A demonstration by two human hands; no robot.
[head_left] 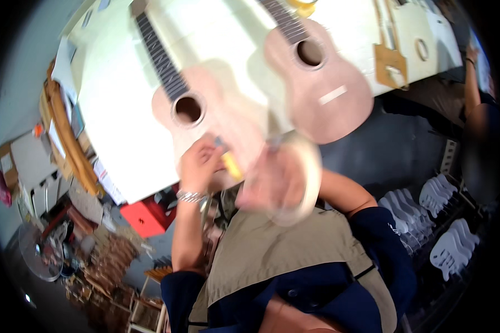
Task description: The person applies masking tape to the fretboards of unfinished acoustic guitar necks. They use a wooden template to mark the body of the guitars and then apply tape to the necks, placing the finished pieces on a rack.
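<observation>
My left hand (199,162), with a chain bracelet at the wrist, is closed over the lower body of an unpainted guitar (222,105). Its fingertips pinch a small yellow tool with a grey end (232,166); its exact kind is unclear. Smeared by motion, my right hand (275,177) is beside it, with a large pale roll of tape (312,180) at its palm and wrist side. The fingers there are hard to make out. A second unpainted guitar (322,77) lies to the right, a pale strip (333,95) on its top below the soundhole.
Both guitars lie on a white-topped table (116,122). At its far right are a wooden tailpiece-like part (390,61) and a tape ring (421,49). A red box (148,215) stands below the left edge. White guitar-shaped bodies (454,247) are racked at right; another person's arm (472,77) shows beyond.
</observation>
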